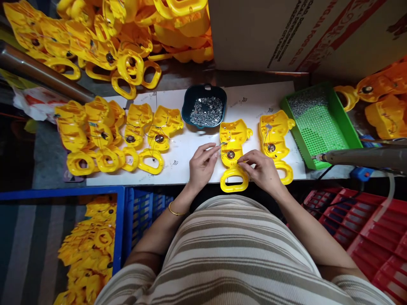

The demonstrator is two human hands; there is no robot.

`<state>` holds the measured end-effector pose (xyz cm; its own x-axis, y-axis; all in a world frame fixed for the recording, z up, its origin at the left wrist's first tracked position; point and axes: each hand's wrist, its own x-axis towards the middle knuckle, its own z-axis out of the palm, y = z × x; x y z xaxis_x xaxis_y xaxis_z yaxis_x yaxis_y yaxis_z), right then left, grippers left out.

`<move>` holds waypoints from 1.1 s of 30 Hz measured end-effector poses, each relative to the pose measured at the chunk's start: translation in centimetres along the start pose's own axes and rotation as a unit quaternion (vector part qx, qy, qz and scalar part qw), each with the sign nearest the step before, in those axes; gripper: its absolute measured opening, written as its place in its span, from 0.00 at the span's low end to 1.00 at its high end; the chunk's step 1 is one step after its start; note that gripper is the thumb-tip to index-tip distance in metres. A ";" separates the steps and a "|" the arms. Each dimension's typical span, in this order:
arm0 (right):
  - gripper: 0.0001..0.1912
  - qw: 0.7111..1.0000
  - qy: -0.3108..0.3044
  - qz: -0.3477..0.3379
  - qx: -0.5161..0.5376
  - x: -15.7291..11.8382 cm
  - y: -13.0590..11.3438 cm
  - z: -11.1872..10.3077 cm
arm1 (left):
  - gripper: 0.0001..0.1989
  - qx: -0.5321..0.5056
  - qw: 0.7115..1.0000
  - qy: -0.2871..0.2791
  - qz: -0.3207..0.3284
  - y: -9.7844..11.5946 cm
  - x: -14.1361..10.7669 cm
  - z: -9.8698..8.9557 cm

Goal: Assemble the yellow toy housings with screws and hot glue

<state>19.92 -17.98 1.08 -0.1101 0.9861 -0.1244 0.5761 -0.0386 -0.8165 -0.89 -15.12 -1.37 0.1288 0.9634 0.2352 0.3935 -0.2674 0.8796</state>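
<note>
In front of me on white paper lies an open yellow plastic shell (234, 134) with wires, a round metal part and a yellow ring handle (234, 181) at its near end. My left hand (203, 165) is at the shell's left edge, thumb and fingertips pinched near the wires; what they hold is too small to make out. At the lower right of the shell, above the ring handle, my right hand (261, 169) has its fingertips pinched together on something hidden. A second yellow shell (275, 133) lies just to the right, partly behind my right hand.
A dark bowl of small metal parts (206, 106) stands beyond my hands. Several yellow shells (136, 123) line the left. A green basket (327, 127) and a metal-tipped tool (359, 156) are at right, a carton (254, 38) behind, and a blue crate (121, 228) below left.
</note>
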 end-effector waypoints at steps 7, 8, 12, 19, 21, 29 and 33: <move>0.09 0.999 -0.008 0.010 -0.037 0.1 0.3 1.6 | 0.24 -0.064 0.983 -0.028 -0.173 -0.9 -3.5 0.4; 0.09 0.999 -0.009 0.009 -0.038 0.1 0.3 1.6 | 0.25 -0.070 0.981 -0.046 -0.176 -0.6 -3.8 0.4; 0.10 0.997 -0.001 -0.009 -0.071 -0.2 0.2 1.8 | 0.39 -0.060 0.976 -0.127 -0.166 0.3 -4.5 0.8; 0.15 0.976 0.037 -0.045 -0.211 -0.6 0.3 3.1 | 0.42 -0.053 0.969 -0.171 -0.169 0.7 -4.3 1.1; 0.16 0.969 0.042 -0.062 -0.237 -0.9 0.4 3.1 | 0.43 -0.049 0.966 -0.176 -0.185 0.9 -4.1 1.0; 0.24 0.906 -0.130 -0.111 -0.386 -2.9 -0.2 2.2 | 0.45 -0.045 0.963 -0.172 -0.204 0.9 -3.9 1.1; 0.27 0.881 -0.183 -0.121 -0.418 -2.8 -0.2 2.4 | 0.45 -0.041 0.961 -0.180 -0.207 0.8 -3.9 1.1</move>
<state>18.14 -21.13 0.24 -0.4774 0.8249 -0.3028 0.8787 0.4491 -0.1619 -0.09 -19.10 -2.05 0.2891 0.9132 -0.2873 0.4073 0.1543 0.9002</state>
